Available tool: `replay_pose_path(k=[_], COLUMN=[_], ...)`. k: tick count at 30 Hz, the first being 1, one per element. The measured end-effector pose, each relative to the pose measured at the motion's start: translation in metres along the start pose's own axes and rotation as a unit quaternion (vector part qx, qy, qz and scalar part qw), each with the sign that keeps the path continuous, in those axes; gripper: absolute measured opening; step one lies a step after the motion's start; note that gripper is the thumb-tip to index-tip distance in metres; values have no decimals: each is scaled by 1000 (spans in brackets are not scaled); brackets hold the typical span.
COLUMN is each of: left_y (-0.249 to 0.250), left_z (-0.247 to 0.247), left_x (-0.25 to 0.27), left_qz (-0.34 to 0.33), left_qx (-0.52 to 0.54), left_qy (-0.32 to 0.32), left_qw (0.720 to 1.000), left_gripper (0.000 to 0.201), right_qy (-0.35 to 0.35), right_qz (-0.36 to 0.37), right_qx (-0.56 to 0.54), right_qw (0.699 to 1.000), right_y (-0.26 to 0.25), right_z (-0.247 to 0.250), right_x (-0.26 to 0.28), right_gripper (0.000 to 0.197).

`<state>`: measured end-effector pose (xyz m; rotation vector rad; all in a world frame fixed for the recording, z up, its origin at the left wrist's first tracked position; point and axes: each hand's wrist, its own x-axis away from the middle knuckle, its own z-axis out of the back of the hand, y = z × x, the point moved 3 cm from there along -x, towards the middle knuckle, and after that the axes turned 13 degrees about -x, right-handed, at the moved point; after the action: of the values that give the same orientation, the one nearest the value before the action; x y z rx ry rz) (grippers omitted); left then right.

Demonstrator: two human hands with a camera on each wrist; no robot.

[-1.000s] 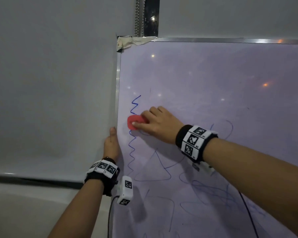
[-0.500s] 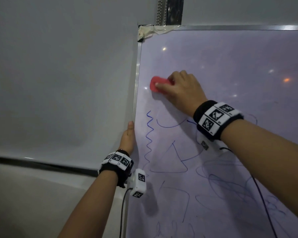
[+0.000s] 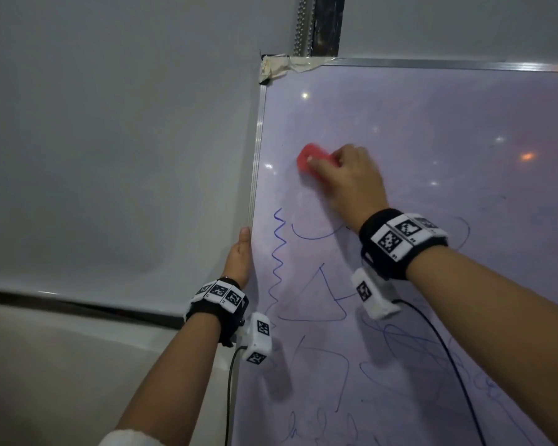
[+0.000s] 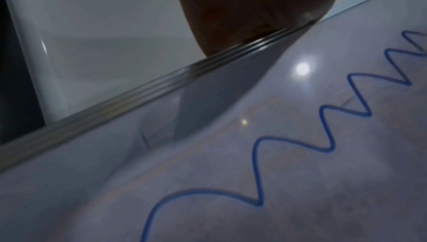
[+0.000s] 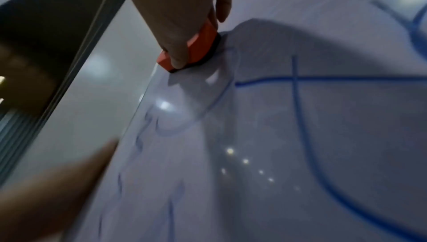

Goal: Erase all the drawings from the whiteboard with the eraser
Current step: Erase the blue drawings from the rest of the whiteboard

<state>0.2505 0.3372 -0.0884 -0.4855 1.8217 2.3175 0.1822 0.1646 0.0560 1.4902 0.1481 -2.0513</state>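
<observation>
The whiteboard stands upright, with blue drawings on its lower part: a zigzag by the left edge, an arc, a triangle and scribbles further down. My right hand grips the red eraser and presses it flat on the board above the zigzag. The right wrist view shows the eraser with its dark pad on the board, my thumb across it. My left hand holds the board's left metal frame, thumb straight along it and fingers hidden. The zigzag runs beside that hand.
Masking tape covers the board's top left corner. A pale grey wall lies left of the board, with a dark strip low on it. Cables hang from both wrist cameras across the lower board.
My right hand has carried the eraser up the board from the middle of the zigzag to above it; the zigzag's top part is wiped away. The left hand keeps its place on the frame.
</observation>
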Motion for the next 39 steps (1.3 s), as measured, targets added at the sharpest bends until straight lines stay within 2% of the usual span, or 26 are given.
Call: replay_pose_path(k=[3,4,5,7,8,9,11,13,16,18,20,22,24,26,28,30,32,34,36,39], left_y=[1,1,0,-1,-1,-3,-3,-5,-7,-8,-7,-4,-1,2,1,-6,-20,-35,-45,-50], left_z=[1,1,1,1,0,-1,-1,0,1,1,1,0,0,2,4,4,1,-4,-8,-9], left_x=[0,0,0,0,0,-1,-1,-3,-3,-4,-4,-3,-2,1,4,8,17,24,28,25], left_qz=[-3,-8,-9,-7,-7,-6,-10,-15,-14,-15,-19,-22,-30,-37,-42,-47,-45,-39,-31,-27], left_qx=[1,0,1,3,8,15,19,25,14,1,-3,1,1,-1,-4,4,17,36,59,64], left_qy=[-5,-6,-5,-3,-4,-5,-4,-2,-9,-5,1,3,4,3,-7,-17,-13,0,10,7], left_qw=[1000,1000,1000,1000,1000,1000,1000,1000,1000,1000,1000,1000,1000,999,999,999,999,999,998,998], left_gripper=[57,57,57,57,57,57,56,56,60,60,60,57,56,55,55,53,51,49,47,46], right_qy=[-138,-149,-132,-51,-16,8,-2,-61,-122,-104,-35,0,-37,-123,-154,-109,-39,-13,-66,-156], right_qz=[168,189,185,97,42,17,30,73,84,74,21,-5,62,161,204,155,51,18,69,158], right_qx=[20,24,26,9,2,-3,-16,-31,-32,-24,-30,-36,-29,-20,2,7,-16,-37,-46,-27], right_qw=[976,970,973,994,999,1000,999,995,988,991,999,999,997,979,967,982,998,999,994,975], right_y=[-11,-7,2,13,14,10,-13,-37,-41,-28,-15,-19,-33,-38,-27,-12,-10,-27,-50,-63], right_z=[-17,-13,-8,6,9,5,-18,-42,-43,-32,-20,-23,-37,-43,-37,-27,-21,-32,-52,-64], right_x=[22,20,13,-6,-12,-11,8,41,66,56,37,33,48,67,64,44,28,36,66,111], right_gripper=[29,31,32,32,34,36,36,35,30,28,30,30,32,32,36,34,33,25,32,32])
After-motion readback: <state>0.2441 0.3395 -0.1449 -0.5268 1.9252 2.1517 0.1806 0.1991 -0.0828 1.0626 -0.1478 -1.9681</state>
